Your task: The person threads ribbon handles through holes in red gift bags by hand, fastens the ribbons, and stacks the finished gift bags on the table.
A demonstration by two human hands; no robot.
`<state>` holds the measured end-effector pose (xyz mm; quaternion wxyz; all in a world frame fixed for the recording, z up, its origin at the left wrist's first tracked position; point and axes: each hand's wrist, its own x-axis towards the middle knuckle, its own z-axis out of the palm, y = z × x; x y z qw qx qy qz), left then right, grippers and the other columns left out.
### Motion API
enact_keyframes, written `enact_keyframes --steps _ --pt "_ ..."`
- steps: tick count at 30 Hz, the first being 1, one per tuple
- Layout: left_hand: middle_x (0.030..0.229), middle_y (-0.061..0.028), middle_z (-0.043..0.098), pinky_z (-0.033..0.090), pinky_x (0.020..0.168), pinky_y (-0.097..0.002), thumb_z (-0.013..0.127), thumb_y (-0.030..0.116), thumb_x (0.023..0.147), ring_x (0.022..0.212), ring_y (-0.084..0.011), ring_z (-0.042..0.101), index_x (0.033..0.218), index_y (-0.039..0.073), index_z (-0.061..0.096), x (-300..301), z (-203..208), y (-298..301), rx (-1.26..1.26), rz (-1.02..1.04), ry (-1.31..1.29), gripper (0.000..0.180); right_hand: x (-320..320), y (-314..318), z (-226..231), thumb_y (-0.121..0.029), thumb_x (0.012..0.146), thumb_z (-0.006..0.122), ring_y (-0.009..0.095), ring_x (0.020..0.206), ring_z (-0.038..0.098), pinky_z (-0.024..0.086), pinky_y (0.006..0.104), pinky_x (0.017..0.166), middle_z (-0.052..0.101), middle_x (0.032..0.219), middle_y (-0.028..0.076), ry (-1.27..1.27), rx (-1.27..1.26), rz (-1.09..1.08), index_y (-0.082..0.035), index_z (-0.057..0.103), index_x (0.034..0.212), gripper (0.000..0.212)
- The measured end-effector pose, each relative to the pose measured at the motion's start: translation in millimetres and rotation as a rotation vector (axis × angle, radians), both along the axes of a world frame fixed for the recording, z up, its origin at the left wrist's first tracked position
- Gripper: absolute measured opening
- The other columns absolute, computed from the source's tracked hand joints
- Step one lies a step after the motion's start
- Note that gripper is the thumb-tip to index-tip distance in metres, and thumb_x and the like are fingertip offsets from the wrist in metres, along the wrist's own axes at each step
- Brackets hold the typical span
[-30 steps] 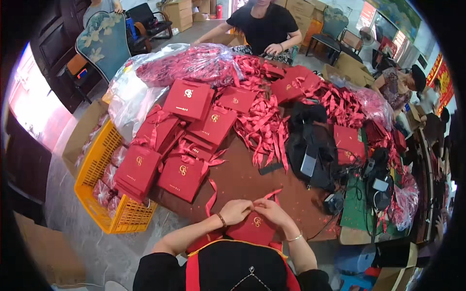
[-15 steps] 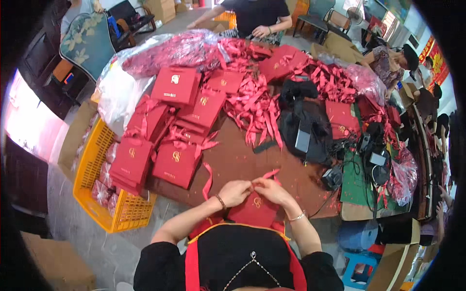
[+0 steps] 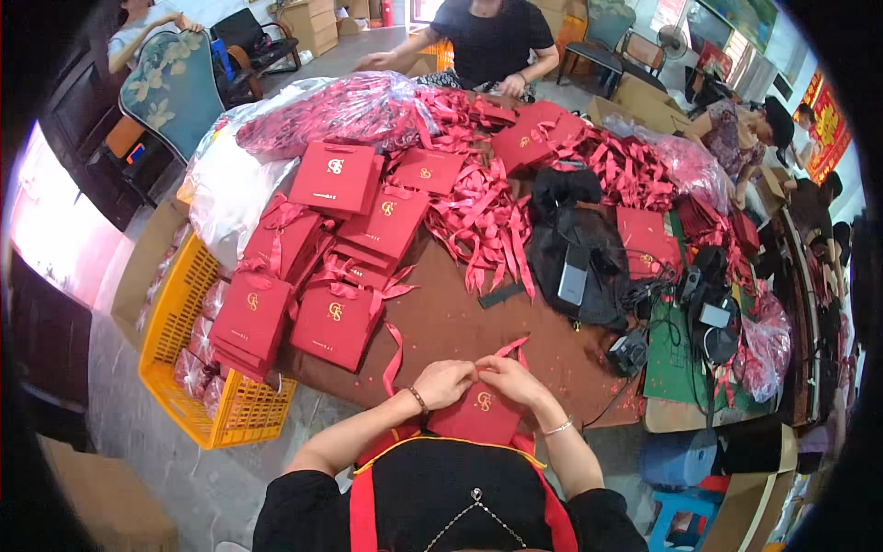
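Here are both my hands, low and close in front of me at the near edge of the table (image 3: 441, 304). My left hand (image 3: 442, 383) is narrow, fingers curled, tips drawn in; my right hand (image 3: 511, 380) comes to meet it, just as narrow, thumb and fingers bunched. The fingertips meet, pinching the bag (image 3: 480, 416) at its top edge. Whether it's paper or ribbon between them, I can't tell; my fingers cover the spot.

The red bag sits right against my apron (image 3: 451, 497), its gold emblem facing up at me. Its top edge points away from me, over the table, and its base points toward my body. The apron hides the lower end, so I can't tell which way its long axis runs.

One red ribbon (image 3: 513, 346) pokes out beyond my right hand; another strip (image 3: 394, 357) lies curved beside my left wrist. Over to the left, stacked bags (image 3: 337, 324) lie emblem up, next to a yellow crate (image 3: 244, 414).
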<state>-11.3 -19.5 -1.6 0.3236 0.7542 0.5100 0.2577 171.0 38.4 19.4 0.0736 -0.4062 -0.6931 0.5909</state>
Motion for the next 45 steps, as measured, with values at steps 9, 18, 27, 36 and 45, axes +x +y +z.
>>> enact_keyframes --steps 9,18,27,36,45 --pt "0.082 -0.0124 0.059 0.047 0.070 -0.0377 0.061 0.010 0.076 0.080 -0.0304 0.058 0.086 0.004 0.058 3 5 -10 0.160 0.059 -0.117 0.012 8 -2 -26 -0.019 0.087 0.052 0.021 0.096 0.058 0.044 0.0291 0.084 0.062 0.103 0.013 0.066 0.039 -0.010 0.000 0.056 0.112 0.031" --pt "0.083 -0.0116 0.058 0.046 0.072 -0.0375 0.061 0.007 0.076 0.081 -0.0297 0.057 0.086 0.004 0.060 11 6 2 0.206 -0.001 -0.068 0.011 6 6 -11 -0.016 0.088 0.053 0.015 0.092 0.058 0.045 0.0266 0.081 0.063 0.099 0.010 0.120 -0.093 -0.084 0.002 0.055 0.112 0.031" --pt "0.079 -0.0136 0.060 0.047 0.067 -0.0374 0.061 0.010 0.078 0.076 -0.0298 0.059 0.084 0.003 0.060 -1 17 6 0.152 0.175 -0.099 0.009 6 3 10 -0.013 0.087 0.054 0.015 0.092 0.058 0.046 0.0273 0.081 0.062 0.099 0.011 0.032 -0.078 -0.058 0.002 0.056 0.109 0.027" --pt "0.077 -0.0160 0.055 0.043 0.068 -0.0423 0.053 0.013 0.083 0.077 -0.0356 0.054 0.079 0.003 0.056 -2 30 24 0.291 0.203 0.073 0.012 10 19 17 -0.013 0.083 0.055 0.018 0.097 0.057 0.044 0.0304 0.087 0.062 0.102 0.014 0.103 0.189 -0.033 0.004 0.059 0.105 0.028" --pt "0.076 -0.0138 0.058 0.045 0.065 -0.0380 0.058 0.010 0.081 0.074 -0.0312 0.057 0.080 0.001 0.057 6 25 16 0.158 0.211 -0.054 0.009 12 26 10 -0.011 0.083 0.055 0.008 0.083 0.053 0.043 0.0224 0.075 0.060 0.090 0.002 0.148 -0.310 -0.162 0.004 0.057 0.107 0.029"
